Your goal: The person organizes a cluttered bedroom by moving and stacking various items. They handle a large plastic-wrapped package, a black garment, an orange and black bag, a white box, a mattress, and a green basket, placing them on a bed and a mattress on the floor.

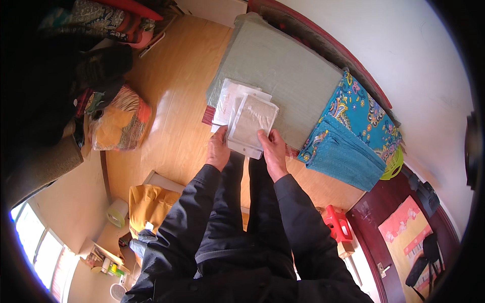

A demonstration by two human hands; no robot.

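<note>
Both of my hands hold a flat package [253,120] with a pale border and a clear front, through which beige folded material shows. My left hand [218,150] grips its lower left edge; the fingers behind are hidden. On the right side, the thumb of my right hand [276,153] presses on the clear front, with the other fingers around the edge. Beneath and to the left, a white flat packet [228,99] is partly covered by the package. Both are over a surface covered in grey-green cloth [288,64] with clear plastic film.
Folded blue patterned cloth [344,146] lies at the covered surface's right end, beside a lime-green plastic basket [394,164]. A clear bag of textiles [121,125] stands on the wooden floor [178,75] at left. Mustard cloth [149,204], a red plastic object [337,223] and a dark red door [365,231] are nearer me.
</note>
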